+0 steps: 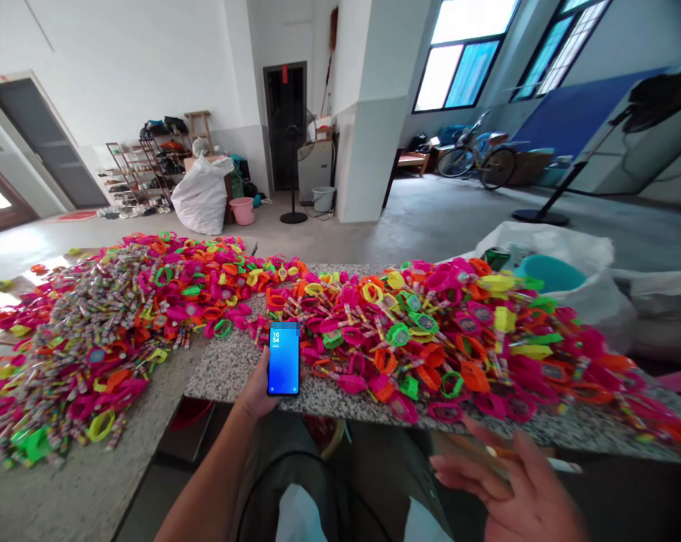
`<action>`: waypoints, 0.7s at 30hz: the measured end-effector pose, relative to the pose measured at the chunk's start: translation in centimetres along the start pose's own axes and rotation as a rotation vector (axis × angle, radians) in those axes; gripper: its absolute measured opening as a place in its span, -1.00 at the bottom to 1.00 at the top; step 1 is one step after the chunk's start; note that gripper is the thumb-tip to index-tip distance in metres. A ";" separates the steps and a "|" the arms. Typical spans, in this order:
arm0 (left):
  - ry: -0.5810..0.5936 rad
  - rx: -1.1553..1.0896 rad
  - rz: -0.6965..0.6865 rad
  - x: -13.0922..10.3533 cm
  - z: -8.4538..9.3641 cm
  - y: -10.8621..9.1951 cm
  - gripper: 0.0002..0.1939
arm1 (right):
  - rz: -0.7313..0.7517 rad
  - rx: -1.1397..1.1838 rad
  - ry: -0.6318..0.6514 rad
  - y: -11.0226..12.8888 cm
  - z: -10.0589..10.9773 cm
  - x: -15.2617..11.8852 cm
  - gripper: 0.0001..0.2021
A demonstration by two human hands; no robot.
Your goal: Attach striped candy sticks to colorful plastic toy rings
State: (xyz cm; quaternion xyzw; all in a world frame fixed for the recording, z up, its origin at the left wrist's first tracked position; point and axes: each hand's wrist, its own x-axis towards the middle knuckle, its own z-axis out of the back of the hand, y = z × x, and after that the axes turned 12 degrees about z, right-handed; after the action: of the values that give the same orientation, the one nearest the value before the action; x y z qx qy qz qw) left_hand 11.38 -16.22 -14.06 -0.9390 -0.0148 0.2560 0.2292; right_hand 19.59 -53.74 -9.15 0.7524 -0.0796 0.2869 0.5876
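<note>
Largest first. Speckled grey granite tabletop [221, 369] sits under and ahead of the left hand [259, 388]; plain grey concrete-looking slab [63, 508] off to that hand's left.

Progress: hard to call. Big loose heap of pink, orange, yellow and green plastic toy watches [430, 331] starts just right of the left hand and runs along beyond the right hand [524, 485]. Second heap, thin whitish tubes mixed with similar watches [103, 301], well left of the left hand. Neither looks sorted or packed. My read: plenty left, handling looks paused. Can't tell if any pieces count as done. Beyond the right hand, a large white woven sack [597, 256] stands past the heap with a round turquoise plastic bowl [551, 272] at its mouth; contents mostly hidden.

Pose: left forearm comes up from the bottom edge, hand at the near table edge, closed round a slim black-framed phone [284, 369], upright, lit blue screen facing the wearer, reading 10 54. Right hand low, near side of the table edge, blurred, fingers loosely spread, apart from the left.

Smallest: thin white stick [566, 466] crosses behind the right fingers; can't tell if they grip it.
</note>
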 end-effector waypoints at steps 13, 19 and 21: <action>-0.004 0.027 -0.021 -0.6 -1.1 0.0 -0.30 | -0.068 0.010 -0.022 2.4 -1.0 0.2 -0.07; 0.034 0.070 -0.067 -1.2 -1.5 0.3 -0.53 | -0.084 -0.012 -0.039 1.8 -1.3 -0.4 -0.09; 0.038 0.107 -0.090 -1.4 -1.5 0.4 -0.67 | -0.078 -0.027 -0.029 1.3 -1.3 -0.8 -0.08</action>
State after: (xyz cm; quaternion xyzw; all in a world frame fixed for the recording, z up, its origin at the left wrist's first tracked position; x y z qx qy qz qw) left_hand 10.84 -17.47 -12.41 -0.9285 -0.0389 0.2281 0.2905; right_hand 17.91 -53.10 -8.28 0.7510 -0.0627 0.2516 0.6072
